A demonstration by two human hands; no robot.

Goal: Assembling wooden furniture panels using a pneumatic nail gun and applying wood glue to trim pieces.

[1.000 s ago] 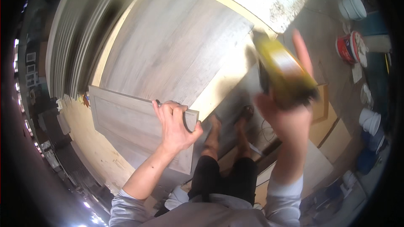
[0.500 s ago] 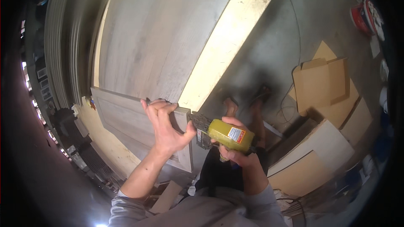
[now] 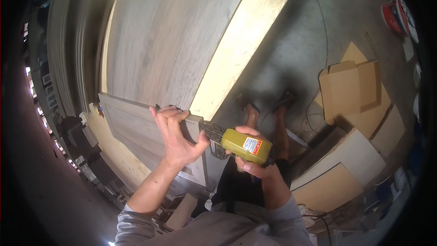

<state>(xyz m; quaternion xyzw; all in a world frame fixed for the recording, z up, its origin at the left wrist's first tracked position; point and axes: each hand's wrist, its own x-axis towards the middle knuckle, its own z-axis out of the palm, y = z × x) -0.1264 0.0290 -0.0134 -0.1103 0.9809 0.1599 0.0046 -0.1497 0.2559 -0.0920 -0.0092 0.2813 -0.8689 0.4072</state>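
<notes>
A grey wood-grain panel door (image 3: 136, 125) with a raised frame stands on its edge, tilted. My left hand (image 3: 177, 141) grips its upper edge near the right corner, fingers bent over the top and thumb stretched toward the end face. Wrapped around an olive-yellow nail gun (image 3: 246, 146) is my right hand (image 3: 257, 168), its index finger partly hidden under the body. The dark metal nose of the gun sits at the door's right end, close to my left thumb; whether it touches is hard to tell. Beyond the door lies a large grey wood-grain board (image 3: 168, 41).
The big board lies on a pale yellow workbench (image 3: 223, 82). Stacked grey boards (image 3: 61, 50) stand at the left. On the floor to the right are an opened cardboard box (image 3: 348, 89), board offcuts (image 3: 332, 177), a red bucket (image 3: 392, 18) and a thin cable (image 3: 324, 32).
The nail gun and my right hand have shifted slightly left, nearer the door's end. My left hand keeps its hold on the edge. The whole view has shifted a little.
</notes>
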